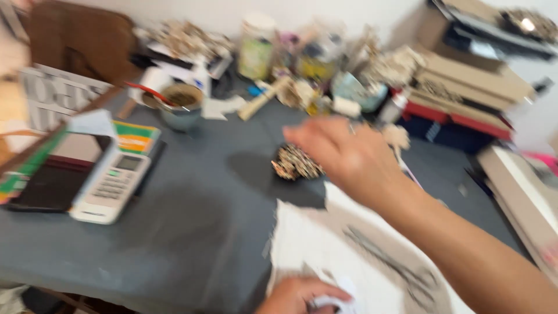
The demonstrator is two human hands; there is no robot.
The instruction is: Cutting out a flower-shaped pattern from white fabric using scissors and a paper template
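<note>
The picture is blurred by motion. My right hand (349,154) reaches across the grey table (192,232), fingers stretched out flat, holding nothing, just above and right of a small speckled woven ball (295,163). My left hand (302,296) is at the bottom edge, closed on a crumpled bit of white paper (331,301). A white sheet (325,244) with dark pencil-like marks lies beneath my right forearm.
A white remote (113,186) and a dark tablet (55,180) lie at the left. A grey bowl (181,107) with a red-handled tool stands behind them. Jars, tubs and craft clutter line the back; stacked boxes (471,87) fill the right.
</note>
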